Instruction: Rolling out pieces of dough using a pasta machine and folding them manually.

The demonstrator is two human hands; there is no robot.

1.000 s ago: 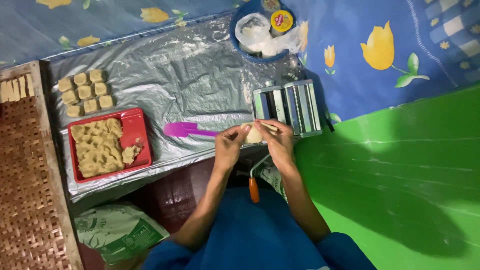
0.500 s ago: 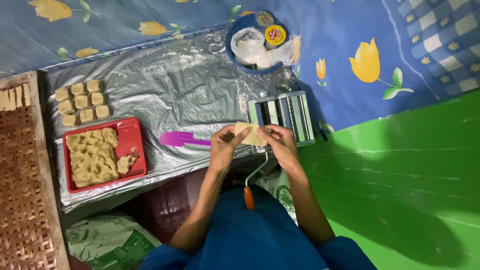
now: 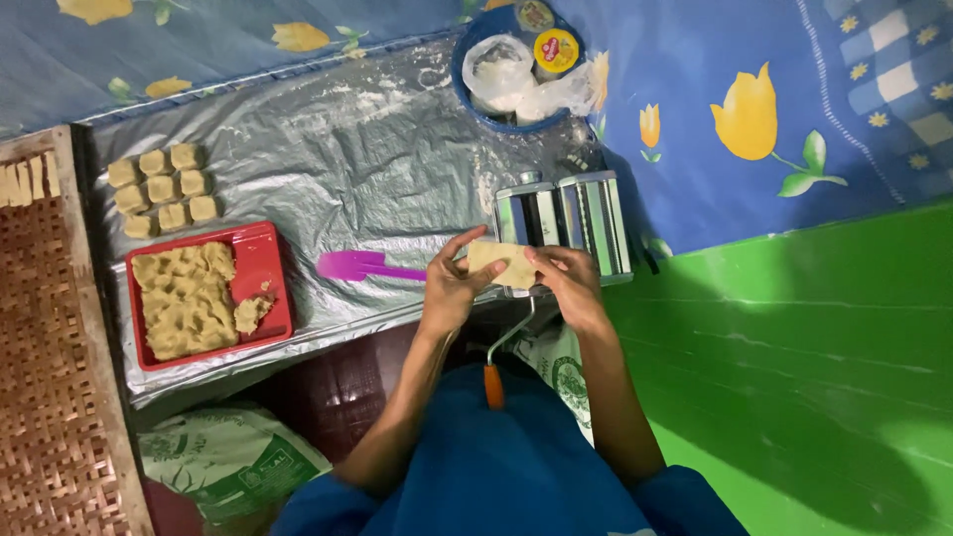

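A sheet of clear plastic [image 3: 328, 169] covers the floor, and everything is placed here from the steel pasta roller [image 3: 566, 223] standing at its right edge. Far left of the roller lies a red tray [image 3: 273, 288] of pale dough, with a cluster of small dough squares [image 3: 164, 189] beyond it. A blue bowl [image 3: 467, 89] of bags and tubs sits behind the roller. A purple spatula [image 3: 362, 265] lies just left of it, and the orange-handled crank [image 3: 493, 382] hangs down in front.

Directly before the roller, both hands pinch one flat dough sheet [image 3: 501, 263], the left hand [image 3: 452, 288] at its left end and the right hand [image 3: 566, 283] at its right. Its long axis runs left to right, parallel to the roller. The right hand is nearer the roller.

Compared with half a second earlier, the dough and hands sit at much the same spot before the roller.
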